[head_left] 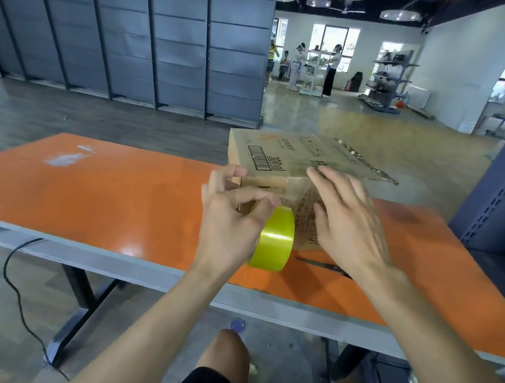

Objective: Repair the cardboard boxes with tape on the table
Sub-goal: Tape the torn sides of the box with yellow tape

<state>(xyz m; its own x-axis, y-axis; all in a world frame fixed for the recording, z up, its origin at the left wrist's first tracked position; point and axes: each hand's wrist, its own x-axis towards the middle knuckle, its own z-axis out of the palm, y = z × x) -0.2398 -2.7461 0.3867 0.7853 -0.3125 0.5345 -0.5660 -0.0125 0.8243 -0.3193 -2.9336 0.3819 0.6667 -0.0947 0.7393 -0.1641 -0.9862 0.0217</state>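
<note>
A brown cardboard box (279, 157) with a barcode and "300ml" print stands on the orange table (106, 195), one flap sticking out to the right. My left hand (230, 217) grips a yellow-green roll of tape (274, 239) against the box's near side. My right hand (347, 219) lies flat with spread fingers on the box's near face and top edge, pressing on it. A clear strip of tape seems to run over the box under my right hand, hard to make out.
Black scissors (327, 266) lie on the table just in front of the box, partly under my right wrist. A blue-grey shelf upright (503, 197) stands at the table's right end. A black cable (17, 286) trails on the floor at the left. Several people stand far back.
</note>
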